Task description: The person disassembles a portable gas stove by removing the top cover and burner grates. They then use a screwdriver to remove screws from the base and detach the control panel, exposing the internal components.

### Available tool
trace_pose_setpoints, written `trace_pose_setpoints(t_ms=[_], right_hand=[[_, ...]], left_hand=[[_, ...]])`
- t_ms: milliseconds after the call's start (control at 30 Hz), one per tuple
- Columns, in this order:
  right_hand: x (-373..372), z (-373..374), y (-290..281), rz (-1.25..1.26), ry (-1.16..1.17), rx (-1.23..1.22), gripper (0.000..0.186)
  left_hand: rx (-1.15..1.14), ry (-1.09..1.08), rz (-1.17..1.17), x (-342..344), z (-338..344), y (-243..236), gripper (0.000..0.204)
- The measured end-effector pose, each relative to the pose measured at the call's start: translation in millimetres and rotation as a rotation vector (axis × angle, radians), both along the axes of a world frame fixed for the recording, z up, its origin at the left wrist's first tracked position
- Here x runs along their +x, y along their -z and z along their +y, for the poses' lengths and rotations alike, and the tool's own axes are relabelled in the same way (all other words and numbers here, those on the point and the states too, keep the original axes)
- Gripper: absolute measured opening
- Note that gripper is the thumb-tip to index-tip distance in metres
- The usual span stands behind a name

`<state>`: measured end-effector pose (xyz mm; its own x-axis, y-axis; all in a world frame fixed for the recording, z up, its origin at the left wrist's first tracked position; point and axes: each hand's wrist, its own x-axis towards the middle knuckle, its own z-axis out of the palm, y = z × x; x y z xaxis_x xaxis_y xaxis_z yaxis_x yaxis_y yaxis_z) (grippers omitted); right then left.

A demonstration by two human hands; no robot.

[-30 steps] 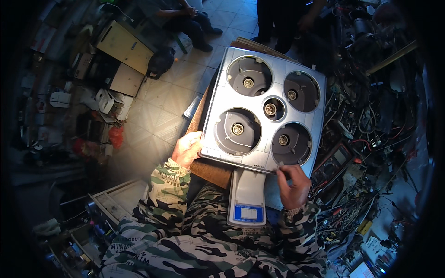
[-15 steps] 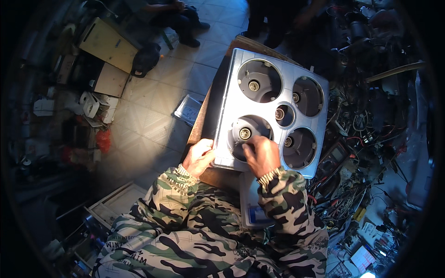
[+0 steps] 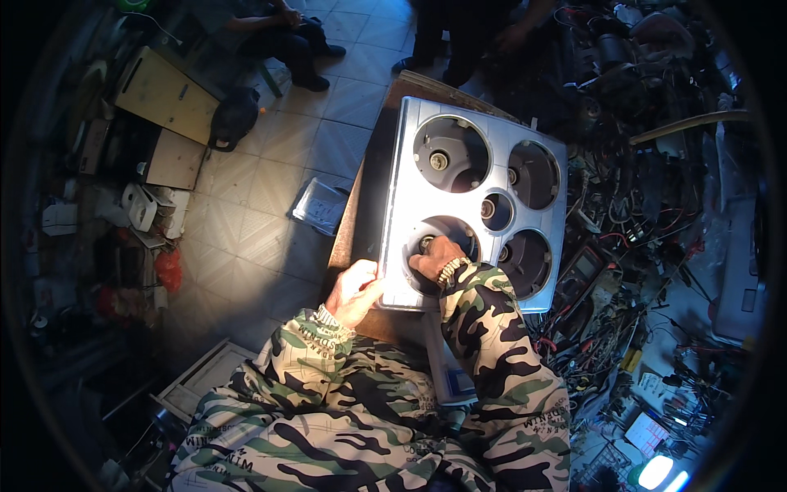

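Note:
A silver lamp housing (image 3: 418, 203), pierced by several large round openings and a small middle one, lies face up before me. Brass-coloured lamp sockets show inside the openings, such as the far-left socket (image 3: 438, 161). My right hand (image 3: 438, 257) reaches down into the near-left opening, its fingers curled at the socket (image 3: 425, 243) there. Whatever its fingertips grip is hidden below the knuckles. At the housing's near-left edge, my left hand (image 3: 355, 293) is closed, thumb and fingers holding the rim.
The housing rests on a brown wooden bench (image 3: 348, 238). A clear plastic box (image 3: 320, 207) stands on the tiled floor to the left. Tangled wires and a multimeter (image 3: 584, 269) lie to the right. Two people are at the far side. A plastic tray (image 3: 449, 369) sits close to my lap.
My right hand has moved deeper into the near-left opening, onto the socket, with its forearm stretched farther forward. My left hand stays at the housing's edge. The view has shifted slightly.

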<state>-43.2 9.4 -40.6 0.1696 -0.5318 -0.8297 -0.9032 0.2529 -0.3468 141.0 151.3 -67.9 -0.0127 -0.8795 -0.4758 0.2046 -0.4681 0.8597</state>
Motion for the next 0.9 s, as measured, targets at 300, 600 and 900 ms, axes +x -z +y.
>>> trace_pose_setpoints(t_ms=[300, 600, 900], right_hand=[[3.6, 10.1, 13.8, 0.016, 0.094, -0.161, 0.036], [13.9, -5.3, -7.9, 0.118, -0.089, -0.071, 0.038], [3.6, 21.2, 26.1, -0.021, 0.082, -0.328, 0.028]], left_hand=[[-0.057, 0.046, -0.053, 0.9, -3.4, -6.4, 0.019], [-0.062, 0.043, -0.056, 1.1, -2.4, -9.0, 0.018], [-0.114, 0.087, -0.100, 3.9, -3.6, -6.3, 0.021]])
